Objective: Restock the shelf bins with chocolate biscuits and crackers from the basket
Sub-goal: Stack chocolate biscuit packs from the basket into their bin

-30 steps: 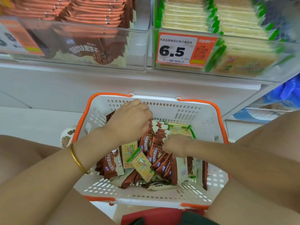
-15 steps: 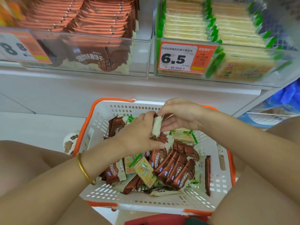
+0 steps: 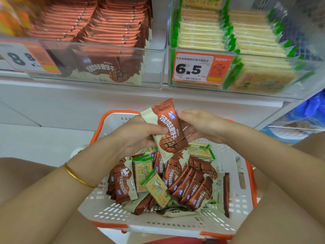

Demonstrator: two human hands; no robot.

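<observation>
A brown-and-cream chocolate biscuit packet (image 3: 167,131) is held above the basket, face towards me. My left hand (image 3: 135,136) grips its left side with the thumb on the front. My right hand (image 3: 198,124) holds its right edge with the fingertips. Below, the white basket with orange rim (image 3: 235,205) holds several chocolate biscuit packets (image 3: 191,187) and green-trimmed cracker packets (image 3: 154,187). On the shelf above, a clear bin of chocolate biscuits (image 3: 98,50) stands at left. A clear bin of crackers (image 3: 246,55) stands at right.
Price tags read 8.8 (image 3: 22,57) on the left bin and 6.5 (image 3: 198,67) on the right bin. The white shelf front (image 3: 88,103) runs between bins and basket. Blue bagged goods (image 3: 309,110) sit on a lower shelf at right. My knees flank the basket.
Both hands have risen out of the basket with a chocolate biscuit packet. It is now upright between them, higher than half a second ago.
</observation>
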